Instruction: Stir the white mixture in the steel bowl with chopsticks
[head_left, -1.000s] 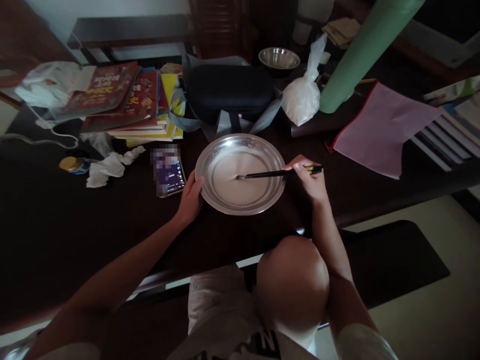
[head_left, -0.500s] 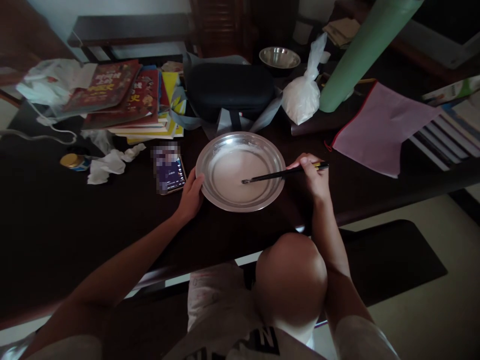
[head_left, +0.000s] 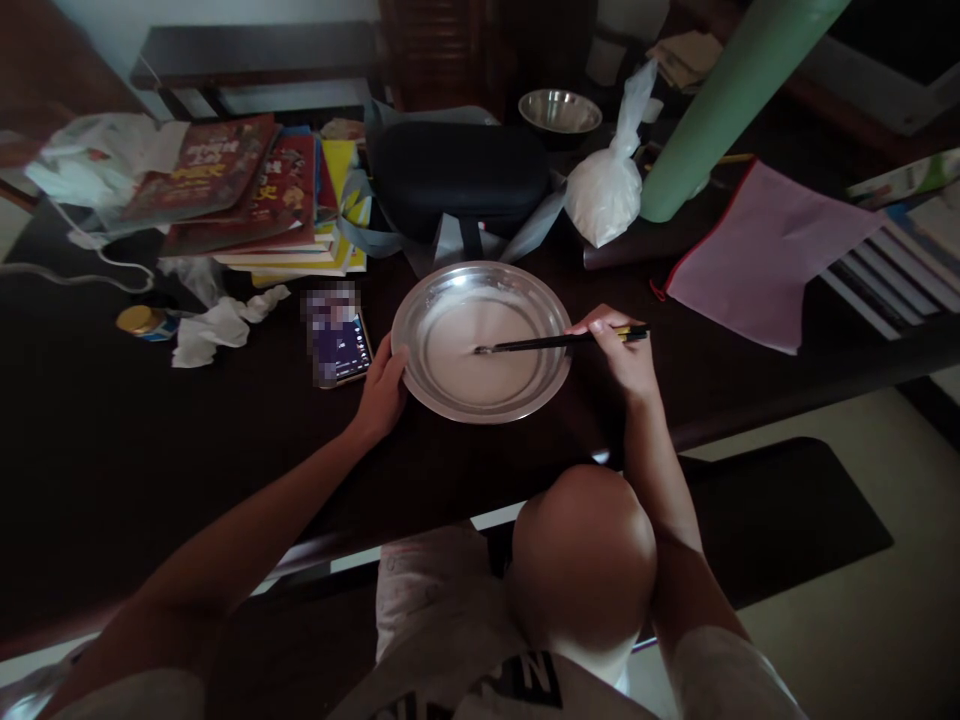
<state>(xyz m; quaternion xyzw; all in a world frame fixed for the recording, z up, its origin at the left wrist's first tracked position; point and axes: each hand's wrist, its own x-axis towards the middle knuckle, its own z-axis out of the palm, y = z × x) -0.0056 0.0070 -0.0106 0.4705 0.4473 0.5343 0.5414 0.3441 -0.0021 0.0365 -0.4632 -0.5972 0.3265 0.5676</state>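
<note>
Black chopsticks (head_left: 536,342) have swung their tips slightly leftward and away from the front edge of the bench (head_left: 225,430), the grip of the right hand (head_left: 624,350) closed round their upper ends, while the left hand (head_left: 381,397) holds the left rim of the metal bowl (head_left: 487,414) standing near that edge, pale liquid (head_left: 495,375) inside.

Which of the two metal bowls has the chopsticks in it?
The near bowl: the right hand holds the chopsticks in its pale liquid, and the left hand grips its rim. The other bowl stands farther back, untouched.
</note>
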